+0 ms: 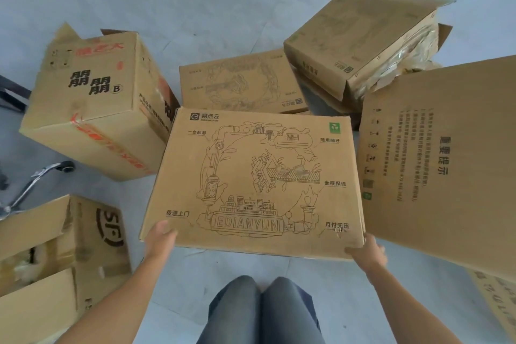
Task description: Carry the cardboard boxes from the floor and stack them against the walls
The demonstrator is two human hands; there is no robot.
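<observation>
A flat cardboard box (pixel 251 176) with a line drawing and the word EDIANYUN on its top is in front of me, lifted off the grey floor. My left hand (pixel 160 239) grips its near left corner, thumb on top. My right hand (pixel 368 253) grips its near right corner, fingers under the edge. Several more cardboard boxes lie around it on the floor.
A tall box (pixel 92 103) with red and black print stands at the left. An open SF box (pixel 55 260) is at the near left. A flat box (pixel 240 84) lies behind, an opened box (pixel 360 39) on others at the back right, a large box (pixel 441 165) at the right. A chair base (pixel 33 184) shows at the left. My knees (pixel 259 313) are below.
</observation>
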